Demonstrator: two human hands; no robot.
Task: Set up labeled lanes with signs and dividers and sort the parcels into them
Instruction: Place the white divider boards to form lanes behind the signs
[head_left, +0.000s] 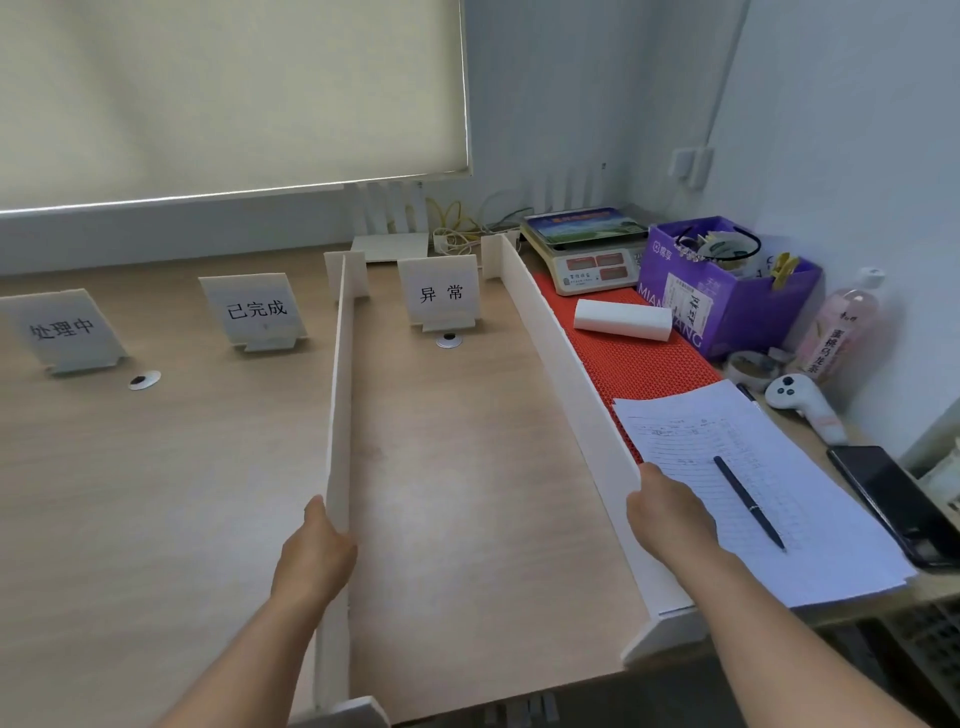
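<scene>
Two long white dividers stand on edge on the wooden table (156, 493). My left hand (317, 551) grips the top edge of the left divider (340, 395) near its front end. My right hand (667, 512) grips the top edge of the right divider (561, 358). Three white signs with black characters stand at the back: one at the far left (65, 330), one in the middle (254, 309), and one between the dividers (441, 293). A white parcel (623, 318) lies on the red mat (634, 364) to the right of the right divider.
At the right lie a lined paper sheet (753, 483) with a pen (748, 501), a black phone (893, 504), a white controller (800, 397), a purple box (727, 291), a weighing scale (587, 249) and a bottle (841, 327). Two small round discs (144, 380) (449, 340) sit on the table.
</scene>
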